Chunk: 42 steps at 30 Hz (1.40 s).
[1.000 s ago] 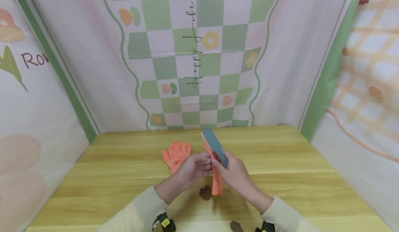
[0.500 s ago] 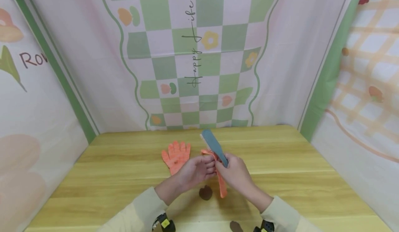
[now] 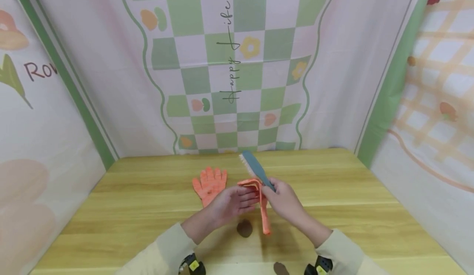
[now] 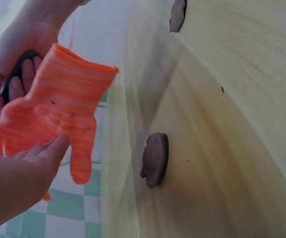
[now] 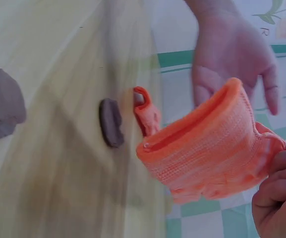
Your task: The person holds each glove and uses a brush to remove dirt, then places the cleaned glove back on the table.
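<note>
My right hand [image 3: 283, 199] grips the handle of a blue brush [image 3: 255, 166] with pale bristles, slanting up and to the left. It also pinches an orange knit glove [image 3: 264, 217] near its middle, so the cuff hangs down. My left hand [image 3: 233, 203] lies palm up with its fingers extended, the fingertips right at the glove's bent-over finger end. In the left wrist view, dark marks dot the palm of the glove [image 4: 68, 104]. The right wrist view shows its cuff [image 5: 197, 134] gaping and my left hand [image 5: 232, 59] behind it.
A second orange glove [image 3: 210, 182] lies flat on the wooden table [image 3: 148, 209], left of my hands, with a dark mark. Brown lumpy discs [image 3: 244, 228] sit on the table, one under the hands and another [image 3: 280, 268] at the front edge. Patterned cloth [image 3: 237, 61] encloses the back and sides.
The held glove has swung right, its finger end now folded over toward the left. My left fingers have straightened from a looser curl. The brush has tilted, showing more bristles.
</note>
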{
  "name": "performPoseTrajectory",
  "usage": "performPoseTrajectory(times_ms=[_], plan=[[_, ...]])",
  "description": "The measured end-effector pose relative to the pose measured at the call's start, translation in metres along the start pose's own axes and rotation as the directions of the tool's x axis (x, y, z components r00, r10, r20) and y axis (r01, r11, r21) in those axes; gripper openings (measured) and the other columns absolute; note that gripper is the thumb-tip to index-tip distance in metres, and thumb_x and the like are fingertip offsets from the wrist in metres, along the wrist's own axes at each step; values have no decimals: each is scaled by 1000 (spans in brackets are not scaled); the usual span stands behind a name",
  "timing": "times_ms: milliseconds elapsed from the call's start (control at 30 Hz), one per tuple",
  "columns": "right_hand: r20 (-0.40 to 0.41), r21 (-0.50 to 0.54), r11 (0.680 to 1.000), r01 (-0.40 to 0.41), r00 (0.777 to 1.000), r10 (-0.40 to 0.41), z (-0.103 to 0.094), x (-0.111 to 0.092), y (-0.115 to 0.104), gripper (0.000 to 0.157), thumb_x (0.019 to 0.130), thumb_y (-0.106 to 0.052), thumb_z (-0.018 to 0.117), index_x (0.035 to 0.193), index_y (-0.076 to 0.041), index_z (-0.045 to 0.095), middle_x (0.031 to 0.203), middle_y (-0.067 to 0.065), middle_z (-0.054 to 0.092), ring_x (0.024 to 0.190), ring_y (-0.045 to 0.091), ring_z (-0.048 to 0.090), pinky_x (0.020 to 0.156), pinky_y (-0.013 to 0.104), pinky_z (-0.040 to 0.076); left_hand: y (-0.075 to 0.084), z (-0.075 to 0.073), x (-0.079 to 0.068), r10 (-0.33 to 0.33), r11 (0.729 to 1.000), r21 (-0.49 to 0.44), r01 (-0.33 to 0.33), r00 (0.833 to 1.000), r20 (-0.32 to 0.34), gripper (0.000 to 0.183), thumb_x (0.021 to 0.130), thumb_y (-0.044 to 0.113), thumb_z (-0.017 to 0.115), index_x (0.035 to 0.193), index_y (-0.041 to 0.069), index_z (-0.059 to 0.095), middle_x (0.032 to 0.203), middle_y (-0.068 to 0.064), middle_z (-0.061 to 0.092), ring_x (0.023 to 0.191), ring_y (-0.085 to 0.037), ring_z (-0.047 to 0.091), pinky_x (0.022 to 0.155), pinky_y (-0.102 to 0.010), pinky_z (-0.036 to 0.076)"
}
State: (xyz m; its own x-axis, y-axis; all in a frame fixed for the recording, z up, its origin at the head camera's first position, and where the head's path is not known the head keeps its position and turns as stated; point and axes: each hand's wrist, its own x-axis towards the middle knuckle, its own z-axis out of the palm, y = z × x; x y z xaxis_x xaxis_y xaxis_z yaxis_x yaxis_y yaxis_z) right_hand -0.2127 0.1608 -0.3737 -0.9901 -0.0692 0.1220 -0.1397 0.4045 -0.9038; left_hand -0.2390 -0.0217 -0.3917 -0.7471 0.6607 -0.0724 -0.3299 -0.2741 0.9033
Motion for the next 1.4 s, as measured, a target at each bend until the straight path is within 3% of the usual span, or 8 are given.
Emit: performPoseTrajectory(times_ms=[167, 300, 533, 733, 833, 1000, 1167, 1400], plan=[[74, 132, 991, -19, 997, 9, -10, 1, -6, 18, 99, -15, 51, 92, 2, 54, 70, 4, 47, 56, 12, 36, 48, 23, 32, -5, -6, 0, -45, 996, 68, 53, 993, -105, 47, 102, 16, 38, 138, -15, 37, 138, -30, 46, 130, -41, 42, 110, -51, 30], [137, 250, 967, -43, 991, 9, -15, 2, -11, 19, 101, -13, 46, 88, 1, 50, 67, 3, 44, 54, 9, 34, 47, 20, 28, -11, -8, 1, -71, 988, 125, 88, 988, -138, 39, 100, 14, 44, 127, -13, 50, 122, -26, 60, 118, -38, 56, 103, -48, 41], [207, 451, 891, -51, 977, -49, -20, 4, -12, 24, 102, -15, 44, 81, -5, 47, 62, -2, 41, 46, 4, 29, 43, 17, 24, -16, -6, 2, -77, 994, 71, 86, 990, -118, 39, 102, 20, 47, 123, -11, 57, 95, -11, 69, 94, -25, 66, 98, -47, 46], [234, 605, 796, -35, 963, -136, -20, 4, -10, 20, 103, -12, 40, 84, -8, 44, 63, -5, 40, 44, 2, 30, 43, 16, 23, -18, -6, 4, -64, 998, 8, 65, 997, -50, 47, 103, 31, 46, 125, -9, 54, 110, -23, 66, 103, -31, 64, 100, -47, 44], [240, 632, 774, -22, 956, -169, -20, 5, -8, 19, 103, -11, 39, 85, -9, 43, 63, -6, 40, 44, 1, 30, 42, 17, 22, -18, -6, 4, -21, 1000, -14, 21, 998, -59, 45, 103, 28, 48, 125, -11, 53, 108, -20, 67, 101, -28, 66, 96, -42, 48], [248, 643, 766, -22, 952, -181, -21, 5, -4, 20, 103, -12, 40, 83, -9, 43, 62, -5, 39, 44, 3, 28, 43, 21, 18, -15, -7, 4, 35, 998, -53, -42, 991, -129, 35, 102, 17, 49, 122, -11, 55, 93, -8, 70, 88, -18, 67, 87, -36, 53], [254, 641, 767, -37, 953, -167, -23, 4, 1, 21, 103, -12, 40, 83, -9, 44, 63, -4, 40, 44, 3, 27, 42, 22, 17, -12, -10, 2, 54, 996, -60, -64, 986, -159, 22, 101, 11, 50, 110, -5, 61, 88, -7, 70, 84, -17, 68, 85, -35, 54], [241, 590, 806, -52, 964, -114, -28, 3, 8, 22, 103, -14, 42, 82, -8, 42, 63, -4, 39, 44, 3, 27, 42, 19, 20, -8, -11, 0, 79, 994, -62, -92, 978, -191, 13, 101, 10, 51, 94, 6, 62, 85, -4, 68, 80, -14, 66, 75, -29, 55]])
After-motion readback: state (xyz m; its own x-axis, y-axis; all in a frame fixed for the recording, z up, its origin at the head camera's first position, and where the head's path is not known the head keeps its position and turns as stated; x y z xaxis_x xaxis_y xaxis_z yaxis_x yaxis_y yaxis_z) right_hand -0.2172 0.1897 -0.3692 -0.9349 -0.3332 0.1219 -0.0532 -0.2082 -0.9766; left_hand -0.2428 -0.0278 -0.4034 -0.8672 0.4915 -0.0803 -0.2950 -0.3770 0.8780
